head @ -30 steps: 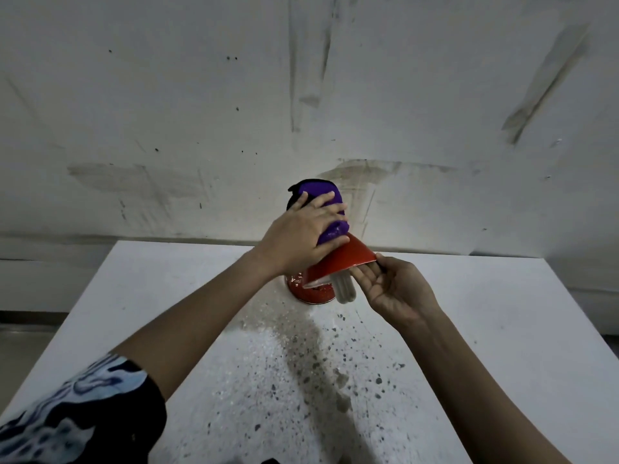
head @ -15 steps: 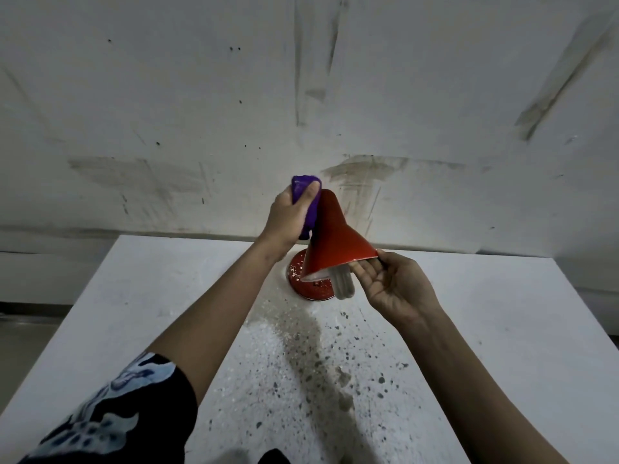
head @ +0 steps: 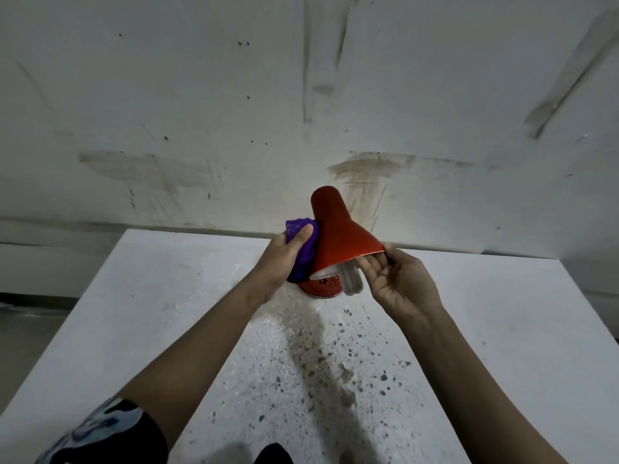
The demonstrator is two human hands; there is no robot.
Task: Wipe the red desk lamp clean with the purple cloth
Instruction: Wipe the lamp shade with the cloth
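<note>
Pressure from left hand point(head: 279, 261), curled round purple cloth point(head: 303, 251), could tip the red desk lamp point(head: 338, 236); right hand point(head: 402, 284) pinches its shade rim point(head: 355, 262), close beside the bulb point(head: 352, 281)

Lamp base point(head: 323, 289): mostly hidden behind shade point(head: 338, 236) and cloth point(head: 303, 259).
Bulb point(head: 351, 283): upper part hidden inside shade.
Left hand point(head: 278, 262): fingers hidden behind cloth; only thumb shows.
Table point(head: 134, 296): near corners cut off.
Sleeve point(head: 100, 433): cut off at near left edge.
Dark shape point(head: 273, 453): cut off at near edge; unidentifiable.
</note>
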